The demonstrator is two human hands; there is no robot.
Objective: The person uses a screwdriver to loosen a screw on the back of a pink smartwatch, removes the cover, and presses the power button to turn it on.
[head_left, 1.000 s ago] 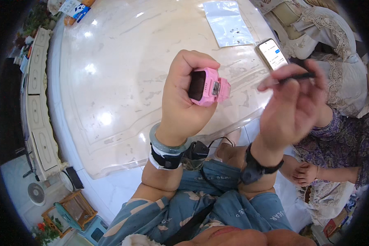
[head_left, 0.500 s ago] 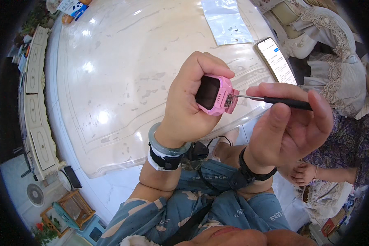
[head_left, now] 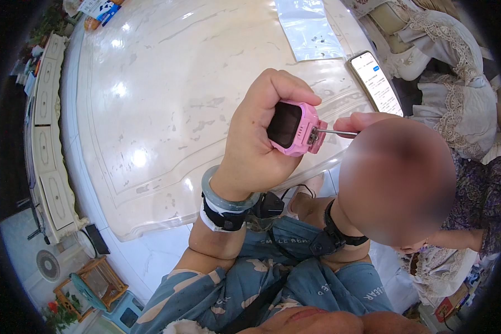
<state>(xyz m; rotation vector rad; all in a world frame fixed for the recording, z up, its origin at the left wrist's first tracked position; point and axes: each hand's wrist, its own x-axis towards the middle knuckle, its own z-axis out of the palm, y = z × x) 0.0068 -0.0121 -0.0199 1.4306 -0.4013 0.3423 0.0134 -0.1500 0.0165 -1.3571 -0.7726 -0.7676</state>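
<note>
My left hand is wrapped round a pink smartwatch, holding it above the table with its dark square screen facing up and to the left. On the watch's right side a small pink part with metal pieces sticks out. The thin metal shaft of a screwdriver reaches from the right, its tip at that part. My right hand holds the screwdriver; a round blur covers most of this hand and hides the black handle. One fingertip shows above the shaft.
Beneath my hands is a marbled cream table. A clear plastic bag with tiny dark bits on it lies at the far right, near a lit phone. Another person's arm and lace-covered chairs are to the right.
The screwdriver's tip has shifted slightly left and sits further in at the watch's side part. My left hand and the watch have barely moved. My right hand is now mostly blurred.
</note>
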